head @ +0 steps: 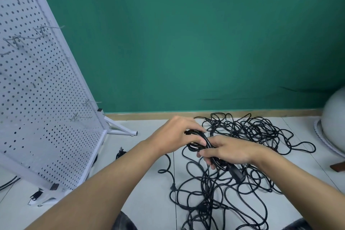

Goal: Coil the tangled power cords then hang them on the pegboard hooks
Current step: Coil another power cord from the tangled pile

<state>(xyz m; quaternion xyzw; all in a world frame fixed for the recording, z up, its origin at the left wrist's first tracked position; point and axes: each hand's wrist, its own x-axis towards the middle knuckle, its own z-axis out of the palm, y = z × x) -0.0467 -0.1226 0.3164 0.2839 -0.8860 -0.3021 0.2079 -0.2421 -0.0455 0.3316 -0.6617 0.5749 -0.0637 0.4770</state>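
A big tangle of black power cords (pixel 242 188) sprawls over the pale floor in front of me. Above it my left hand (pixel 177 134) grips a small coil of black cord (pixel 197 142), thumb and fingers curled round its loops. My right hand (pixel 227 150) pinches the same cord just to the right, and a black plug (pixel 238 173) hangs below its palm. The white pegboard (pixel 37 99) leans on its stand at the left, with several wire hooks (pixel 82 116) sticking out and nothing hanging on them.
A green wall with a wooden skirting board runs behind the cords. The pegboard's white foot (pixel 123 129) reaches out onto the floor. Another black plug (pixel 120 152) lies beside the board's base. A large grey ball (pixel 334 123) on a stand sits at the right edge.
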